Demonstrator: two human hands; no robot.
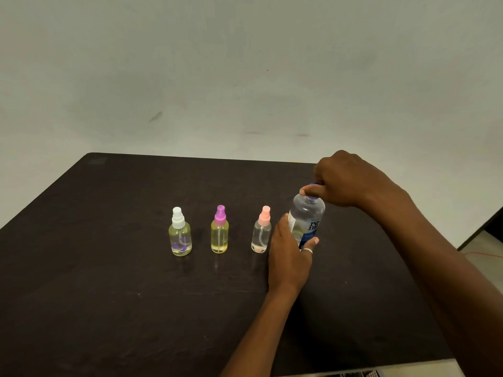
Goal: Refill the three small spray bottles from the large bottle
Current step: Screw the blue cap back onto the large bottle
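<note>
Three small spray bottles stand upright in a row on the dark table [136, 295]: a white-capped bottle [181, 235] with yellowish liquid, a purple-capped bottle [219, 232] with yellow liquid, and a pink-capped bottle [261, 232] with a little clear liquid. Right of them stands the large clear bottle [307, 219] with a blue and white label. My left hand [288, 257] grips its body from the near side. My right hand [343, 180] pinches its blue cap [313, 184] from above, hiding most of the cap.
A plain pale wall rises behind the table's far edge. The table's right edge runs close to my right forearm, with floor beyond it. A light strip with dark slots shows at the bottom right corner.
</note>
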